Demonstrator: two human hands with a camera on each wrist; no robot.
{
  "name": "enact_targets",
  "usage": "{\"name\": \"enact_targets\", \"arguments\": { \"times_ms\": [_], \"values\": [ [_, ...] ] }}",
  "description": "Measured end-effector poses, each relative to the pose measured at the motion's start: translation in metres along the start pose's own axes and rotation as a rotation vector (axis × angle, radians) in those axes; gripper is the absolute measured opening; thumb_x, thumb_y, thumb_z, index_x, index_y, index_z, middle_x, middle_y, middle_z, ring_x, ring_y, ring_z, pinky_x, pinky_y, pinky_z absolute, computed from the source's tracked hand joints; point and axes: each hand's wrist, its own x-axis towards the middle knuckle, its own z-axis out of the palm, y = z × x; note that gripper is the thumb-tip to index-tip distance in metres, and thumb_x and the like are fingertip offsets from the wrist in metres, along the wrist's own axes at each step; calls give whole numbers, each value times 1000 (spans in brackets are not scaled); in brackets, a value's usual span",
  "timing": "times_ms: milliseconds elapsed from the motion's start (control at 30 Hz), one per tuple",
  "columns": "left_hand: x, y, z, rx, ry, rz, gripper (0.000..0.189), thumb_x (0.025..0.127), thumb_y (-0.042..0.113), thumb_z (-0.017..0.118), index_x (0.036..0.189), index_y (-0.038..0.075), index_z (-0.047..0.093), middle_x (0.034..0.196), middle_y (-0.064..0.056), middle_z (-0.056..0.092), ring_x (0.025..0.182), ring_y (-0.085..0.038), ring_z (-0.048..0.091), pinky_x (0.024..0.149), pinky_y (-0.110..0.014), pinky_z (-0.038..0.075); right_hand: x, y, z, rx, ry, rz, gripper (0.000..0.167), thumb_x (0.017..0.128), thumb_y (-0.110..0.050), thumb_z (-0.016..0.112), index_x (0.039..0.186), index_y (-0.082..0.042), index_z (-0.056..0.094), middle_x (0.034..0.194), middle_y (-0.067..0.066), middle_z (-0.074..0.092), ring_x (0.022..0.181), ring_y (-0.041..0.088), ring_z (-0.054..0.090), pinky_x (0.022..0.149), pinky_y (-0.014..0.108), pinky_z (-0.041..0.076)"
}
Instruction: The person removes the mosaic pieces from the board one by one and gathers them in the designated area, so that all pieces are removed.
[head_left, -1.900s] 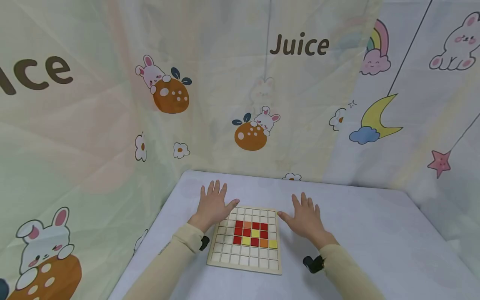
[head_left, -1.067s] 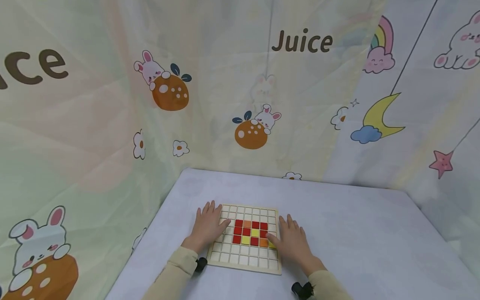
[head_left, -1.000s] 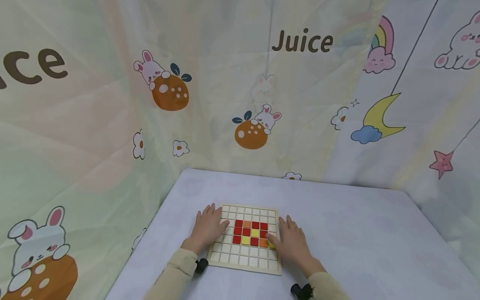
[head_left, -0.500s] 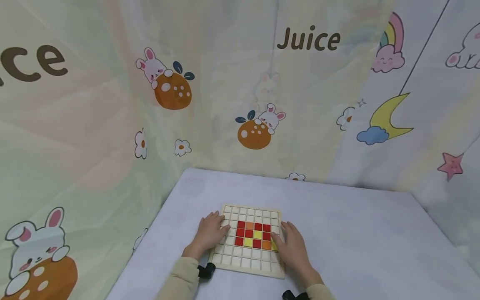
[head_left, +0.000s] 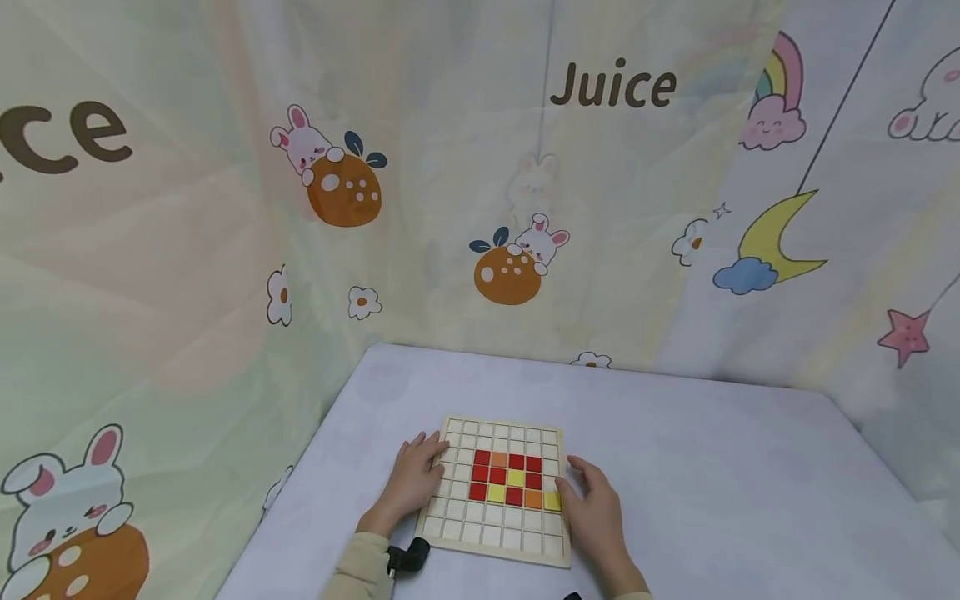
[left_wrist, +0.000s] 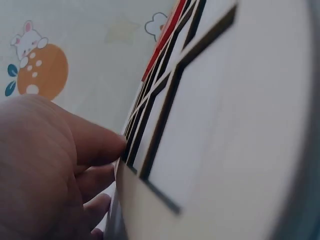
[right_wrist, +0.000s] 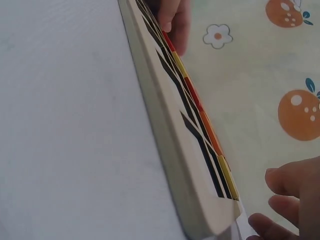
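A square wooden grid board (head_left: 498, 548) lies flat on the white table. Its middle carries red tiles (head_left: 477, 492), yellow tiles (head_left: 515, 477) and orange tiles (head_left: 533, 499), with white squares around them. One yellow tile (head_left: 552, 501) sits at the right edge. My left hand (head_left: 408, 479) is at the left edge; in the left wrist view, its thumb tip (left_wrist: 117, 145) meets the board and the other fingers lie beside the edge. Near the right edge, my right hand (head_left: 596, 504) has loosely bent fingers. The right wrist view shows its fingertips (right_wrist: 280, 182) apart from the board.
White cloth covers the table (head_left: 712, 483). Printed curtains (head_left: 420, 167) with rabbits, oranges and a moon hang behind it and on both sides. A black wrist camera (head_left: 410, 557) is strapped below the left hand.
Both hands have come down from above the board to its sides. The right thumb has drawn back off the yellow tile, and the left thumb has drawn back towards the left edge.
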Motion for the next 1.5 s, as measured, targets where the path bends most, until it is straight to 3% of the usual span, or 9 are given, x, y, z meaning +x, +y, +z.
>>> {"name": "enact_targets", "arguments": {
  "times_ms": [100,233,367,500,600,767,1133,1500],
  "values": [
    [-1,-1,0,-18,1,-3,36,90,1,59,125,0,63,143,-23,48,140,-45,31,117,-61,13,-3,1,-1,58,30,-7,39,86,-9,70,124,-7,61,121,10,64,120,29,57,104,48,47],
    [2,-1,-2,-28,26,-27,36,89,-2,59,124,2,64,145,-20,48,142,-43,29,118,-59,12,-4,-4,-2,72,-11,-68,35,83,-5,72,117,-8,66,105,4,69,107,24,64,99,44,52],
    [5,-1,-2,-47,34,-43,36,89,-3,58,124,3,65,145,-19,48,142,-42,28,119,-58,10,-4,-8,-6,16,-54,-121,32,80,-4,73,111,-11,70,99,-1,69,103,20,64,98,44,52],
    [5,-2,3,-48,10,-68,36,89,-2,59,123,4,66,145,-17,48,143,-40,29,120,-56,10,-8,-6,-12,-60,-81,-114,28,77,-6,75,104,-13,75,93,-4,64,94,16,61,91,41,53],
    [4,-3,4,-54,-3,-86,36,89,-1,58,124,5,66,146,-15,48,144,-37,28,121,-53,9,-9,-5,-15,-130,-106,-96,28,74,-12,79,102,-12,76,93,-4,61,93,16,58,87,40,51],
    [5,-4,5,-64,-4,-80,36,90,0,57,125,6,65,147,-13,47,145,-36,26,121,-52,8,-10,-2,-17,-204,-147,-72,32,71,-19,84,100,-13,73,98,-2,60,100,20,56,91,45,49],
    [5,-6,5,-75,20,-75,36,89,-2,57,124,6,66,147,-14,47,144,-37,27,120,-53,8,-7,0,-17,-198,-159,-127,26,71,-17,86,93,-15,72,96,-3,58,98,20,56,89,44,50],
    [6,-5,4,-58,6,-59,36,91,-1,56,125,4,65,146,-17,47,143,-39,28,120,-55,9,-7,-1,-15,-129,-162,-143,29,70,-6,85,93,-18,72,96,-8,65,105,20,62,98,46,50]
  ]
}}
